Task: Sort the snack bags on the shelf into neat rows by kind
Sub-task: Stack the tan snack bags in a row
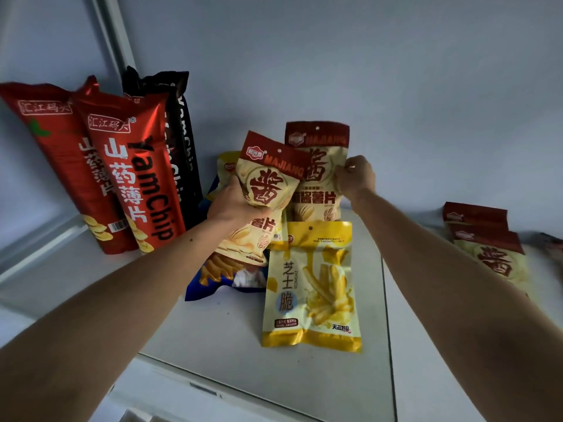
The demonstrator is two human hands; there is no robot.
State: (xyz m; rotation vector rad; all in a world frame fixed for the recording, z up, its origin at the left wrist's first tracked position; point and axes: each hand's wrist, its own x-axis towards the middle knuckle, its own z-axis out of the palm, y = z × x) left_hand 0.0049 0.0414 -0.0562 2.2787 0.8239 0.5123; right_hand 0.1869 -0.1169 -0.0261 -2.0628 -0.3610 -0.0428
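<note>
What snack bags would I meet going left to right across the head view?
Red YamChip bags → black YamChip bag → Majiang bag held in the left hand → Majiang bag pinched by the right hand → Majiang bags lying at far right.

I read this as a shop, white shelf [231, 336] with pale back wall, packaged snack bags in duplicates, tall red YamChip bags [134, 178] standing at its left

Tall yam chip bags [122, 178] stand at the frame's left against the wall. At centre, one Majiang bag [268, 190] overlaps another [318, 175] behind it. Below them lies the cheese stick bag [310, 287]. Two more Majiang bags [487, 248] lie at far right.
</note>
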